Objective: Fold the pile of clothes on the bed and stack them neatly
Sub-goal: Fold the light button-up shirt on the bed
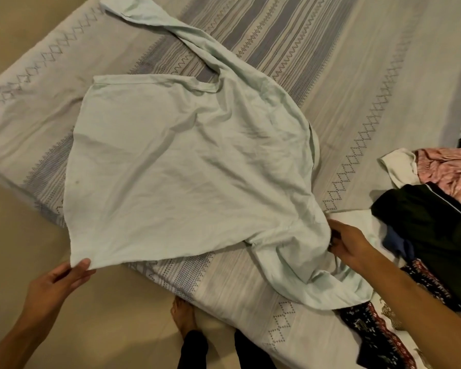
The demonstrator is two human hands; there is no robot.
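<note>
— closest to me, what's happening?
— left hand [57, 284] pinches a corner of the pale green shirt [186, 166]; right hand [347, 247] grips its bunched far edge; it lies spread on the woven patterned bedsheet [343, 107].
— step?
— flattening before folding, i'd say; thin, creased cotton; next, tug it taut; unfolded pile [434, 217] waits right.

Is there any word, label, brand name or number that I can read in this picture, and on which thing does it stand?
None: no readable text shows anywhere.
The pale green shirt is plain, with no visible label.
The bedsheet carries only woven diamonds and stripes.
The dark patterned cloth has printed motifs, not letters.
</note>
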